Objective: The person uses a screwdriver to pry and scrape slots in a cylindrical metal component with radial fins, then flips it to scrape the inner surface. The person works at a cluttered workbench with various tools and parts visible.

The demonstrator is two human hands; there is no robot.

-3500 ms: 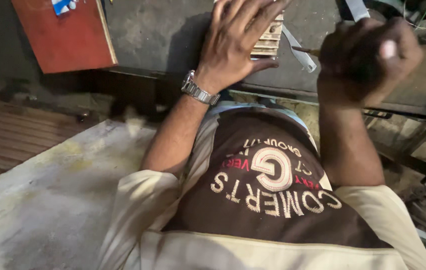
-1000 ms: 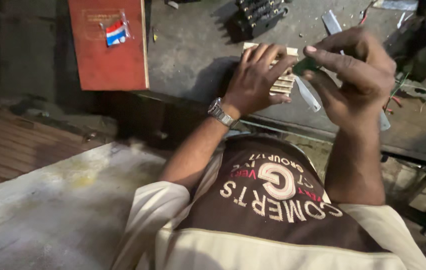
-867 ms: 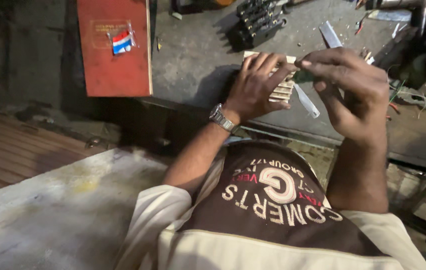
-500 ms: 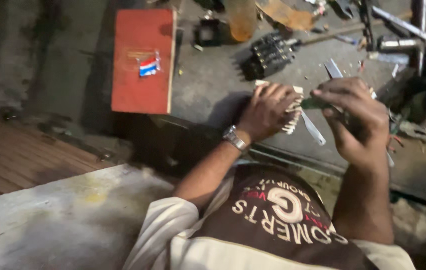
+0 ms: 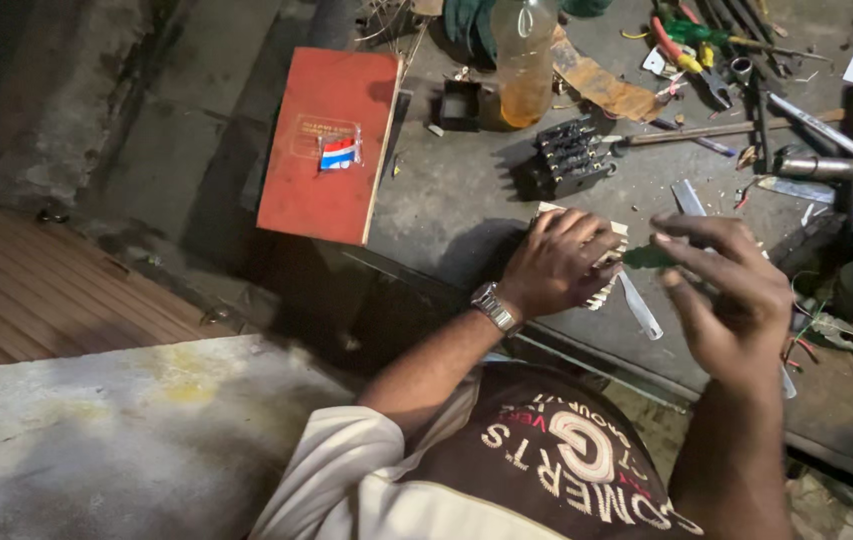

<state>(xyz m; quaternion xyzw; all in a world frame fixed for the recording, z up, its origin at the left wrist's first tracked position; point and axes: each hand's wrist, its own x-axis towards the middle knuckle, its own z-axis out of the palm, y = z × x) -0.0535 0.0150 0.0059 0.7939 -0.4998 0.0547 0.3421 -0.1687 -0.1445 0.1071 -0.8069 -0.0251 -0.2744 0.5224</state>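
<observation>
**Operator:** Pale block [image 5: 610, 262], ridged along its edge, sits on the dark workbench [image 5: 446, 210] right at the near edge. From my feed, my left hand [image 5: 554, 262] is spread flat over it, fingers together and pressing down, not wrapped around it. I judge that's to pin it so it can't slide.

**Second:** And the other hand?

**Operator:** My right hand [image 5: 731, 300] is just right of the block, thumb and fingers pinched shut on a small green tool [image 5: 646, 257]. The tip points left, into the block's ridged side. I'd say it's held that lightly for fine work.

**Second:** Which way does the block run?

**Operator:** What shows suggests its long axis runs away from the bench edge, tilted a little right; most of it is under my palm, so I can't be certain.

**Second:** Anything close by?

**Operator:** A black finned part [image 5: 568, 160] lies just beyond the block, a red book [image 5: 331, 145] well to its left, a bottle of amber liquid [image 5: 524, 60] farther back.
</observation>
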